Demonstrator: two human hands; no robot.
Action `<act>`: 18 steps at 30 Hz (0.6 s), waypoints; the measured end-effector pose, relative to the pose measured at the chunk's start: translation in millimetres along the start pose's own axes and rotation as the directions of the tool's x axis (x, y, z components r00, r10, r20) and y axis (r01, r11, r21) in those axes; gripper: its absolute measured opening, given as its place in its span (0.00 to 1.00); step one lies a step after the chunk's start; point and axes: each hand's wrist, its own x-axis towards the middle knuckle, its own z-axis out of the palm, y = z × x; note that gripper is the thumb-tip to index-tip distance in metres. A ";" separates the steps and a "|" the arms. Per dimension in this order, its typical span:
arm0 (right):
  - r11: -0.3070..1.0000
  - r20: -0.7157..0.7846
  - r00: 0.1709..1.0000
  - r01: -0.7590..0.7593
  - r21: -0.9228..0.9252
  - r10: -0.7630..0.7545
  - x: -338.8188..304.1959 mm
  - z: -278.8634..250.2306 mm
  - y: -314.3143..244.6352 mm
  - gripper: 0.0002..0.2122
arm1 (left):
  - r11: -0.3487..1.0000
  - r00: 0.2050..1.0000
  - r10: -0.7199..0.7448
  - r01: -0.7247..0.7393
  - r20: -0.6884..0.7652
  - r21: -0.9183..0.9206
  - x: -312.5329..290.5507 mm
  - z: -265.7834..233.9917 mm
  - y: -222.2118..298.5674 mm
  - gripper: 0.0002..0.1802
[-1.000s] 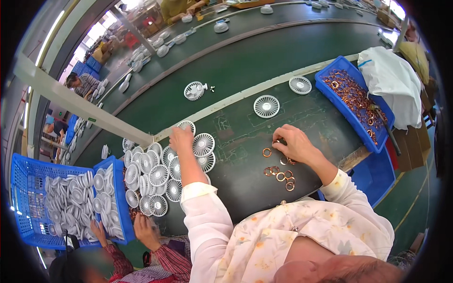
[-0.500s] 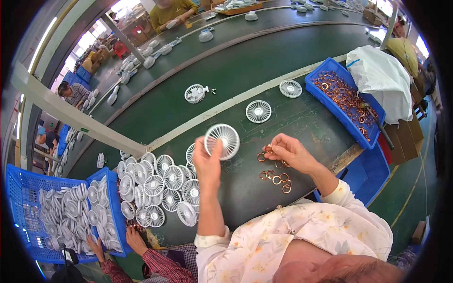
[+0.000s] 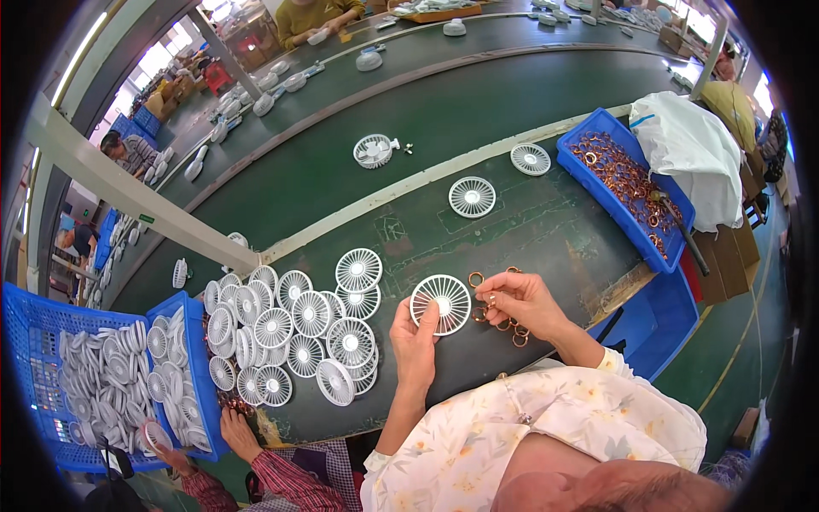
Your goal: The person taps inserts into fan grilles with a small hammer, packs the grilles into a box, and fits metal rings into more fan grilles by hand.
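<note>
My left hand point(image 3: 415, 352) grips a white round fan grille point(image 3: 444, 290) with radial slots, the thumb pressed on its face. Just right of it, my right hand point(image 3: 531, 305) is closed in a pinch at a copper-coloured ring point(image 3: 489, 300), partly hidden by the fingertips. Several loose copper-coloured rings point(image 3: 519, 339) lie on the dark green worktop point(image 3: 409, 230) under and around that hand. To the left is a heap of white grilles point(image 3: 312, 314). Two separate grilles, a nearer one point(image 3: 472, 197) and a farther one point(image 3: 530, 159), lie toward the conveyor.
A blue bin of copper rings point(image 3: 610, 205) stands at right beside a white sack point(image 3: 691, 158). Blue crates of grilles point(image 3: 34, 375) are at left, where a co-worker's hands point(image 3: 241, 433) reach in. Beyond runs a green conveyor point(image 3: 341, 196) carrying a fan head point(image 3: 375, 151).
My left hand has brought the grille down and right, close to my right hand. The fan head on the conveyor has shifted right. The co-worker's other hand now holds a round piece.
</note>
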 end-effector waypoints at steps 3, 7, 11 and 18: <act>0.994 0.058 0.998 -0.036 0.105 0.030 -2.9 6.3 -13.5 0.13 | 0.996 0.998 -0.054 0.054 0.015 -0.065 -3.0 1.2 -0.1 0.12; 0.999 0.079 0.997 0.000 -0.033 0.002 -6.0 10.5 -18.1 0.13 | 0.986 0.993 -0.108 0.114 0.055 -0.121 -2.2 1.5 -1.2 0.15; 0.990 0.046 0.991 0.130 -0.055 -0.128 -8.0 22.9 -18.3 0.12 | 0.987 0.993 -0.111 0.116 0.047 -0.111 -3.6 4.9 -1.9 0.12; 0.665 0.144 0.857 0.480 -0.573 -0.495 0.8 33.5 -21.1 0.11 | 0.997 0.999 -0.042 0.044 0.034 -0.064 -3.2 9.4 -13.7 0.11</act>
